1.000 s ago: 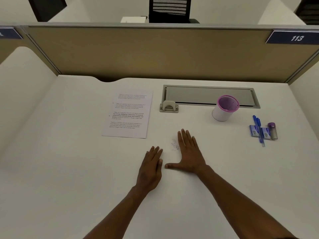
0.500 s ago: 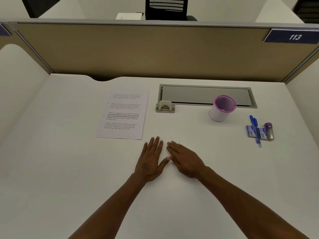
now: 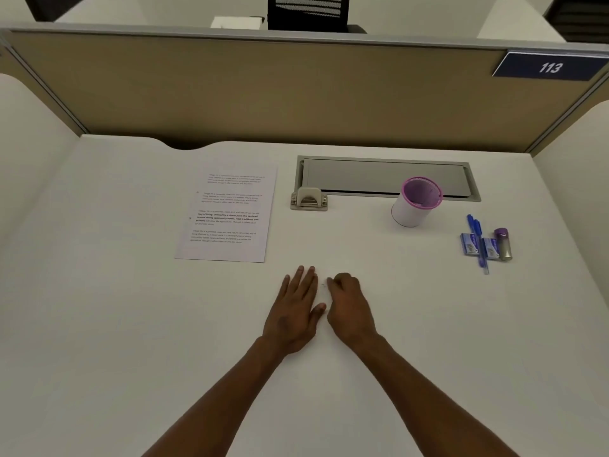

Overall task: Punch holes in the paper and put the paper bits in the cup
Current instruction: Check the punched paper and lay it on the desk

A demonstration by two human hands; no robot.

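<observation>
While your left hand [image 3: 293, 311] lies flat and released on the desk [image 3: 99, 324], your right hand [image 3: 347, 308] curls beside it; its grasp is unclear. Paper [image 3: 230, 212], punch [image 3: 309, 199] and cup [image 3: 416, 202] sit beyond

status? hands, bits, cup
Left hand flat on desk, right hand curled over paper bits. Cup upright, far right. Path clear.

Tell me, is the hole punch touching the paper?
Apart. The head view shows bare white desk between the hole punch and the right edge of the paper.
</observation>
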